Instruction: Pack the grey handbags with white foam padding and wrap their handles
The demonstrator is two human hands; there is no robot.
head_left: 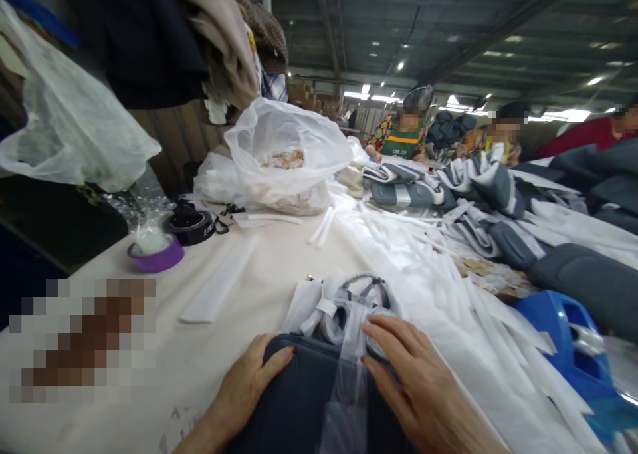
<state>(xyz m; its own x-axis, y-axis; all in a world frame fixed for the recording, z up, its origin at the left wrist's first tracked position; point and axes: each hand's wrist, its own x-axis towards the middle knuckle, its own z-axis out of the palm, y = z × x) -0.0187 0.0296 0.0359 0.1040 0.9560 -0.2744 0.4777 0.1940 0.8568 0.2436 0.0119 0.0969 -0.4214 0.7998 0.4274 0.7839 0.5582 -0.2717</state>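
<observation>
A dark grey padded bag (299, 401) lies on the cream table (259, 261) right in front of me, partly covered by a clear plastic wrap (343, 347). My left hand (244, 391) grips the bag's left edge, thumb on top. My right hand (413, 381) lies flat on the plastic over the bag's right side, fingers stretched out and together. Just beyond my fingers sit the bag's wrapped straps and a metal buckle (366, 288).
White fabric strips (448, 268) spread across the table's right. A blue plastic item (563, 328) sits at right. Grey bags (498, 188) pile up farther back. A white plastic sack (284, 155), black tape roll (192, 227) and purple roll (157, 254) stand at left. Other people work at the far end.
</observation>
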